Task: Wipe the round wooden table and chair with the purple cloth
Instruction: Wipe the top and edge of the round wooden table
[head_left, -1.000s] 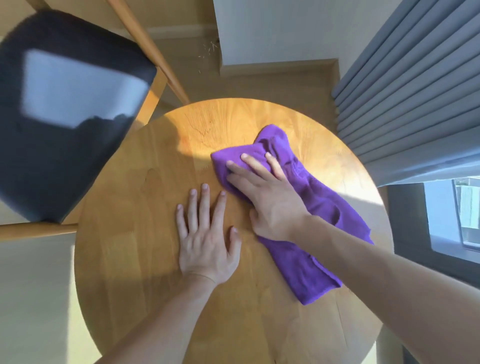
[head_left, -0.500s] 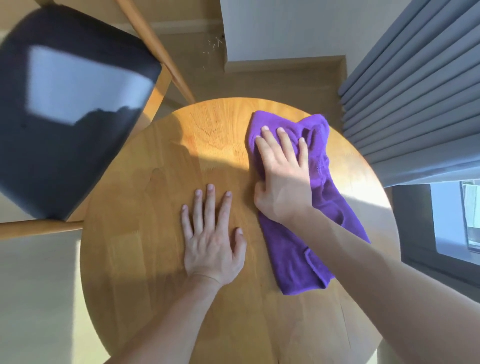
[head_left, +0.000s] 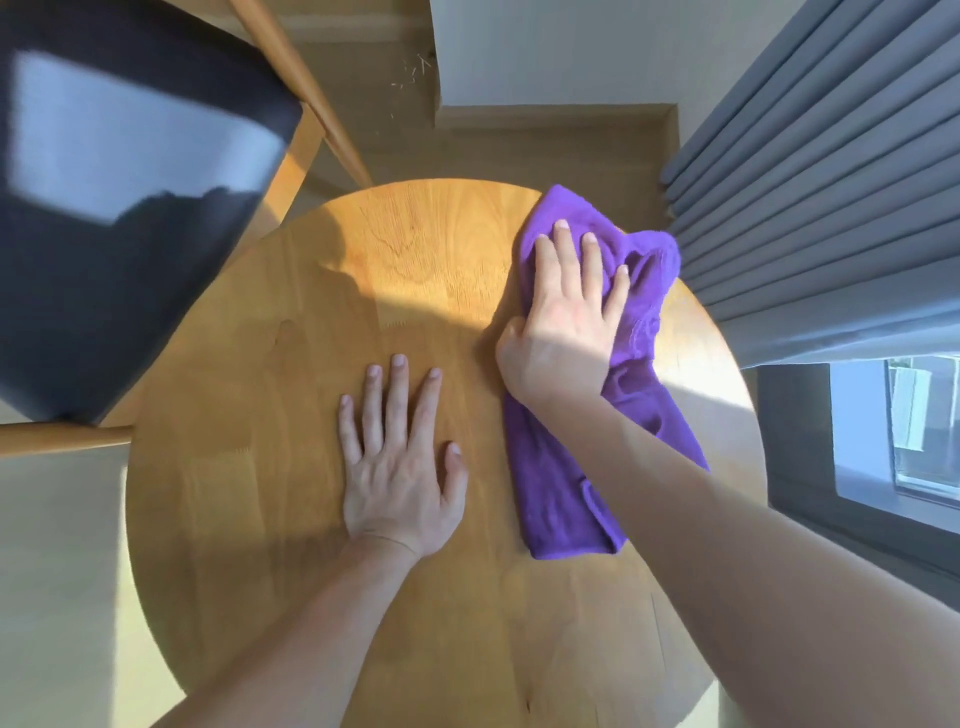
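Right hand (head_left: 563, 317), fingers flat, presses the purple cloth (head_left: 566, 483) onto the far right of the round wooden table (head_left: 260, 467); left hand (head_left: 400, 467) rests flat, holding nothing. Soft, light cloth, likely to bunch: press mid-fold.

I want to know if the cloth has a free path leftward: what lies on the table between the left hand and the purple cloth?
Nothing: the head view shows only bare wood of the table between the left hand and the purple cloth.

A home room: curtain (head_left: 810, 171), window (head_left: 893, 431), wooden chair (head_left: 119, 208).
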